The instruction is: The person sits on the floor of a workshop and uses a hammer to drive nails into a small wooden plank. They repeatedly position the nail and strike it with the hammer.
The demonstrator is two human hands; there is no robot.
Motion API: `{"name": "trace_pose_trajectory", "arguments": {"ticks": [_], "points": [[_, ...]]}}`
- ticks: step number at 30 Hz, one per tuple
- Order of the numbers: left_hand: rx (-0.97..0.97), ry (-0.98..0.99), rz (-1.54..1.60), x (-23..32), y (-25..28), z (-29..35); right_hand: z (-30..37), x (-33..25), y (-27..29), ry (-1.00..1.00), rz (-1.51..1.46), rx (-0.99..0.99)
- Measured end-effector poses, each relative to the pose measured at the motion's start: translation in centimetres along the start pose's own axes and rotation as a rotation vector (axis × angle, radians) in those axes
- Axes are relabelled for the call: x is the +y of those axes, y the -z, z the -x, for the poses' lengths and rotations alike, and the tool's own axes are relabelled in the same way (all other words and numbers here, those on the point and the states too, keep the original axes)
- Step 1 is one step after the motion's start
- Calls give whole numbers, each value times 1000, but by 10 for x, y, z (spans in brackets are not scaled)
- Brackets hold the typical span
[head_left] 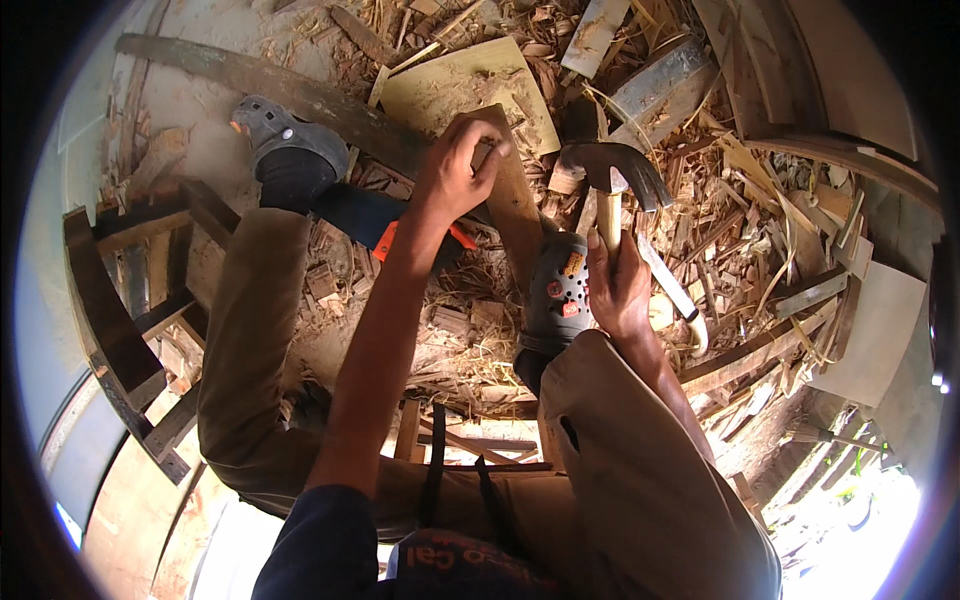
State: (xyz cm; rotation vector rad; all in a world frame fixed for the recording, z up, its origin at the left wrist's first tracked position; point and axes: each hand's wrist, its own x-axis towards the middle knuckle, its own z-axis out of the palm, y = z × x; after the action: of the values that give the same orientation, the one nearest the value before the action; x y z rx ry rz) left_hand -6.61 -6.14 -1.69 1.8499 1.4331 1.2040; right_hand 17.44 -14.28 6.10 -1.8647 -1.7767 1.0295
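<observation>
My left hand point(462, 168) is closed in a pinch at the far end of a narrow wooden board point(515, 205). What lies between its fingertips, if anything, is too small to make out. My right hand point(622, 284) grips the pale wooden handle of a hammer point(609, 215). The hammer's dark, curved head points away from me, to the right of the board and apart from it. A grey clog point(556, 290) on my right foot stands at the board's near end. Beside the right hand lies a tool with a white strip and curved pale handle point(697, 330).
Wood shavings and offcuts point(735, 240) cover the ground. A long dark plank point(250, 75) crosses behind, near a flat yellowish panel point(480, 90). At left stands a dark wooden frame point(110, 300). An orange-and-dark-blue thing point(388, 240) is partly hidden under my left forearm.
</observation>
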Motion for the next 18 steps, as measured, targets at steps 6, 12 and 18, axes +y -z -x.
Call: {"name": "trace_pose_trajectory", "arguments": {"ticks": [6, 12, 18], "points": [[415, 390, 405, 20, 16, -5, 1, -3, -4, -26, -58, -12], [508, 674, 803, 24, 24, 12, 1, -2, -8, 6, -64, -32], [394, 937, 874, 34, 9, 42, 6, 1, -7, -138, -70, -72]]}}
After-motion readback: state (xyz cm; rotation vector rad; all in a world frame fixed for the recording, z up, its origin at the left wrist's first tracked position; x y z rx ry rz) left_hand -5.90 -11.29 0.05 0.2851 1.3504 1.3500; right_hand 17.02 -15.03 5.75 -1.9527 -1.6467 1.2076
